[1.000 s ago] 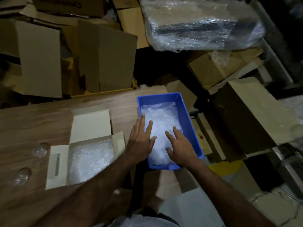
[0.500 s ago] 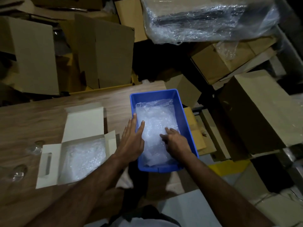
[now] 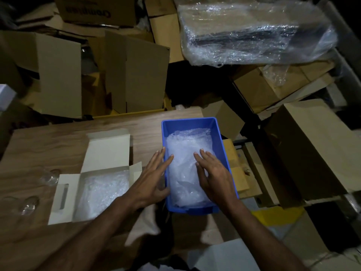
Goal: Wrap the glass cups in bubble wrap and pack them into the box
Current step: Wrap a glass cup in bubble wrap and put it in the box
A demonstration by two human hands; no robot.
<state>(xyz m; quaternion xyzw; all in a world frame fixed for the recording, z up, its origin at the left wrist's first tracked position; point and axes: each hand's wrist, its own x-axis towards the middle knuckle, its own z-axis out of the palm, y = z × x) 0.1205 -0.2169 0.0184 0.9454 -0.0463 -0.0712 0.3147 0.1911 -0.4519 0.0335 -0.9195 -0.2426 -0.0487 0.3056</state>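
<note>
A blue plastic bin (image 3: 218, 133) at the table's right edge is filled with crumpled bubble wrap (image 3: 187, 153). My right hand (image 3: 214, 174) lies flat on that wrap with its fingers straight. Over the bin's left wall is my left hand (image 3: 154, 177), fingers straight, its fingertips reaching just inside. To the left lies an open white cardboard box (image 3: 108, 147) holding more bubble wrap (image 3: 101, 192). Two clear glass cups (image 3: 49, 176) (image 3: 27, 205) stand on the wooden table (image 3: 48, 141) at the far left.
Brown cardboard boxes (image 3: 136, 75) are stacked behind the table and to its right (image 3: 312, 145). A large bundle in plastic film (image 3: 254, 30) sits at the upper right. The bin overhangs the table's right edge.
My right hand's fingers, curled into the wrap half a second ago, are now straightened flat on it. My left hand has stayed at the bin's left wall.
</note>
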